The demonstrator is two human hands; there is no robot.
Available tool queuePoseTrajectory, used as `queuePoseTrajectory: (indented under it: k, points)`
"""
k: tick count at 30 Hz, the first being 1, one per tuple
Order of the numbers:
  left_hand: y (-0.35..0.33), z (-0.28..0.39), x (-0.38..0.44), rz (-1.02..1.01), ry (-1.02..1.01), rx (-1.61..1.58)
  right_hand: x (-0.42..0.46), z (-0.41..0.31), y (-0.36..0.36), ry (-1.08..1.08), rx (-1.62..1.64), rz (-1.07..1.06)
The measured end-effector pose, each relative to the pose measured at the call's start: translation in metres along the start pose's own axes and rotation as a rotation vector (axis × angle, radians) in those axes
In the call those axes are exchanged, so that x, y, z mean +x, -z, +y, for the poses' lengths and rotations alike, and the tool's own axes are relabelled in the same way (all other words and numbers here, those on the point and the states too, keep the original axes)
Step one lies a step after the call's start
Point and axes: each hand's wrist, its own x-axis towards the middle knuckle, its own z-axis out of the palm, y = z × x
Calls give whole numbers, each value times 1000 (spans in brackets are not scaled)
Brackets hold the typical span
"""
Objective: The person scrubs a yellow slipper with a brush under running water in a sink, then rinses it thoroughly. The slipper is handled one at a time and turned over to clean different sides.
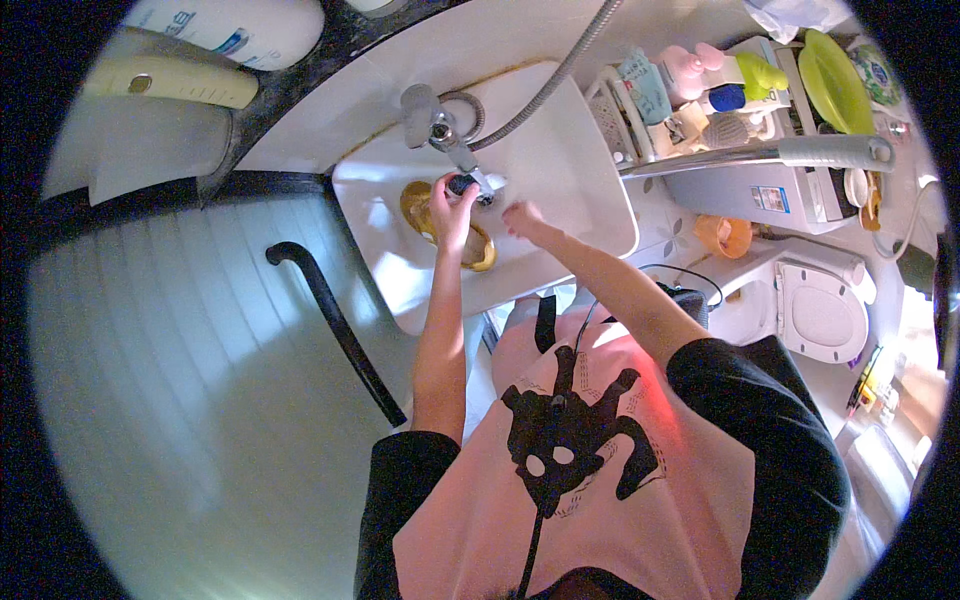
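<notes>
My left hand (452, 206) grips a small dark round object (462, 185) beneath the faucet (463, 156) of a white sink (611, 202); what exactly the object is cannot be told. Just right of the spout is my right hand (523, 219), its fingers curled, blurred; whether anything is in them cannot be made out. Below and partly behind my left hand lies a yellow-brown shoe or slipper (481, 249) in the basin, its other end (415, 204) showing to the left of the hand.
A flexible metal hose (559, 79) arches over the basin. Right of the sink stand a white basket (615, 120) with bottles, a green basin (834, 82), an orange bin (724, 235) and a toilet (821, 307). A black curved handle (337, 330) is at the left.
</notes>
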Motion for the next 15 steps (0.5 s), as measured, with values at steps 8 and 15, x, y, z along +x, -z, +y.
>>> queuePoseTrajectory:
  k: [8, 15]
  points:
    - [11, -5, -15, -139, 342, -343, -42, -98, 28, 718, -536, 273]
    - [-25, -31, -2, -146, 80, 358, -81, -83, 86, 263, 84, -407]
